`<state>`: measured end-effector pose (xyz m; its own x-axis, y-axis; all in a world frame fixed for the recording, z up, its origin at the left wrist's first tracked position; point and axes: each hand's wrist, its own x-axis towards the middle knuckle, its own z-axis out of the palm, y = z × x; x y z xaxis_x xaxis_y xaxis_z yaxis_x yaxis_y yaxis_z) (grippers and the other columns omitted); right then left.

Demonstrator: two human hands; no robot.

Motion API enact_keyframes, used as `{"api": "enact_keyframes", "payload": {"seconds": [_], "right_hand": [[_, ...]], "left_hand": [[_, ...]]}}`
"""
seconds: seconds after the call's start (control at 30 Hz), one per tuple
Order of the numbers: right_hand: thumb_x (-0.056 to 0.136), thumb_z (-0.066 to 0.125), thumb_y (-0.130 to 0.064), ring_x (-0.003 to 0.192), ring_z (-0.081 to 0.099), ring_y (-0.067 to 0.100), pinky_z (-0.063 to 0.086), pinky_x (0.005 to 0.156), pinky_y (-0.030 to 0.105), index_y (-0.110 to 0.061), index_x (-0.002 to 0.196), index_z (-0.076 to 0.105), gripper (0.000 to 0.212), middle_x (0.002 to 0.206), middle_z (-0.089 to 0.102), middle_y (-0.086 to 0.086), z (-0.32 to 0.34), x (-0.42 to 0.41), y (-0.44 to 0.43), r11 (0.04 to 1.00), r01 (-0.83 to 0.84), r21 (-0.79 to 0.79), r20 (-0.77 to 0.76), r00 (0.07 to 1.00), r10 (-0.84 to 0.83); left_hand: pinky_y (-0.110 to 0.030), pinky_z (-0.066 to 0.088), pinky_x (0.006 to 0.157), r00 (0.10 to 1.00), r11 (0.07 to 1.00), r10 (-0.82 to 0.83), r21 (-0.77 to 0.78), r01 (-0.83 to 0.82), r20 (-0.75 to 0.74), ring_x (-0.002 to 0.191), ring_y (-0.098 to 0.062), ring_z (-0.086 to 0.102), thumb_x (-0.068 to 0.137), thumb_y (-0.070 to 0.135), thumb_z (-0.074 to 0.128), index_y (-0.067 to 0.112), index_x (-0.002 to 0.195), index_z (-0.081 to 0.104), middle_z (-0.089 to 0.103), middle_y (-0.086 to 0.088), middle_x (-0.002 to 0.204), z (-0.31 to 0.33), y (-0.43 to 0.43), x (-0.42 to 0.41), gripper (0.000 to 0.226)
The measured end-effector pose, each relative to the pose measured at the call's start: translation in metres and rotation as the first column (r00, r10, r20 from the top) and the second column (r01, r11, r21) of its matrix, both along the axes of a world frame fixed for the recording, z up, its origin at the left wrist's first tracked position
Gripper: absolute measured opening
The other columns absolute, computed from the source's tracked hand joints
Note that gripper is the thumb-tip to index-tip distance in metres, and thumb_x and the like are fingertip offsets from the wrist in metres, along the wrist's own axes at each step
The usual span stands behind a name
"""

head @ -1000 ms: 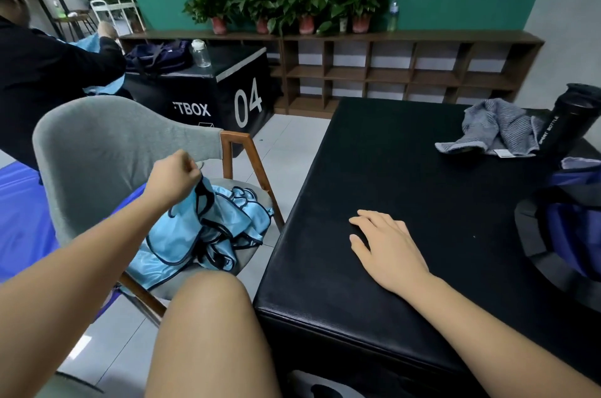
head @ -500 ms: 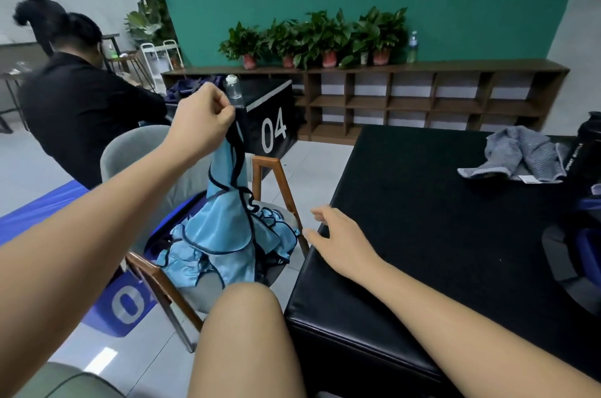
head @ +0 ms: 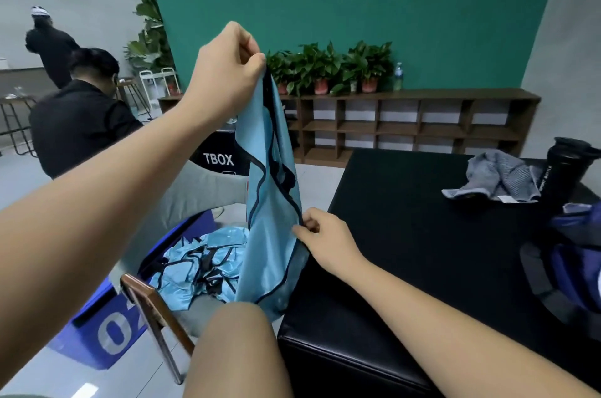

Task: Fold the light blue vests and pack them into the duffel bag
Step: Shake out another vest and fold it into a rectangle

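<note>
Your left hand [head: 224,69] is raised in front of you, its grip pinching the top of a light blue vest [head: 270,209] between thumb and fingertips. The vest hangs from that pinch with its long axis vertical. Its dark-trimmed top points up and its hem points down, ending just above your knee at the near left corner of the black tabletop [head: 406,235]. You cannot tell whether the hem touches that corner.

Your right hand [head: 328,241] sits lower, at the vest's right edge about midway down. Its grip is closed on the dark trim, thumb and forefinger nipping it and the other fingers curled in.

The other vests [head: 201,264] lie in a crumpled heap on the seat of the grey chair [head: 195,189], left of and behind the hanging one.

The dark blue duffel bag [head: 572,261] rests on the tabletop at your far right, well apart from the vest. Beyond it are a grey cloth [head: 497,176] and a black bottle [head: 564,170], side by side.
</note>
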<state>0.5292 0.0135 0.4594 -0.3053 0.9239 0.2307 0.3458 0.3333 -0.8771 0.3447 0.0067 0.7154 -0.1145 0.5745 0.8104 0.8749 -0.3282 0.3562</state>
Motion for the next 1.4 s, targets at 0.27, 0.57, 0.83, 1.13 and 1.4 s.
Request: {"api": "enact_keyframes", "payload": {"seconds": [0.27,0.57,0.83,1.13,1.4], "right_hand": [[0.102,0.063,-0.028,0.075,0.070,0.024,0.055,0.070,0.044,-0.022,0.088,0.063,0.015,0.080,0.075,0.002,0.070,0.082,0.016,0.978,0.138,0.157,0.088,0.984,-0.153],[0.097,0.064,-0.026,0.077,0.069,0.010,0.054,0.070,0.031,-0.026,0.086,0.065,0.011,0.077,0.075,-0.007,0.173,0.202,0.037,0.844,0.318,0.432,0.184,0.885,-0.427],[0.095,0.062,-0.020,0.084,0.062,0.026,0.040,0.072,0.031,-0.018,0.090,0.068,0.008,0.081,0.067,-0.002,0.240,0.288,0.040,0.684,0.467,0.561,0.173,0.742,-0.648],[0.094,0.060,-0.020,0.088,0.069,0.031,0.056,0.080,0.037,-0.015,0.092,0.069,0.010,0.088,0.075,0.006,0.272,0.321,0.039,0.625,0.526,0.576,0.094,0.717,-0.691],[0.091,0.055,-0.020,0.088,0.071,0.033,0.060,0.079,0.043,-0.015,0.088,0.068,0.014,0.087,0.076,0.006,0.260,0.349,0.042,0.631,0.572,0.525,0.100,0.695,-0.712]], "left_hand": [[-0.006,0.038,0.063,0.999,0.999,-0.025,0.029,0.024,0.024,0.071,0.005,0.051,0.102,0.025,0.059,0.014,0.105,0.061,0.058,0.014,0.084,0.008,0.003,0.018,0.011],[-0.013,0.041,0.065,0.999,1.000,-0.024,-0.010,0.024,0.043,0.072,0.002,0.052,0.102,0.025,0.059,0.014,0.107,0.061,0.059,0.010,0.085,0.004,0.015,0.033,0.013],[-0.027,0.039,0.072,0.999,0.999,-0.038,-0.010,0.038,0.014,0.088,-0.016,0.057,0.101,0.027,0.061,0.016,0.107,0.062,0.066,0.001,0.098,0.010,0.026,0.047,0.012],[-0.029,0.041,0.083,0.996,0.996,-0.079,-0.040,0.078,-0.042,0.093,-0.016,0.058,0.102,0.027,0.065,0.017,0.109,0.063,0.067,0.002,0.102,0.008,0.035,0.062,0.012],[-0.034,0.045,0.081,0.983,0.973,-0.083,-0.224,0.045,-0.161,0.090,-0.022,0.063,0.094,0.018,0.074,0.021,0.123,0.064,0.066,0.008,0.087,-0.021,0.045,0.045,0.031]]}}
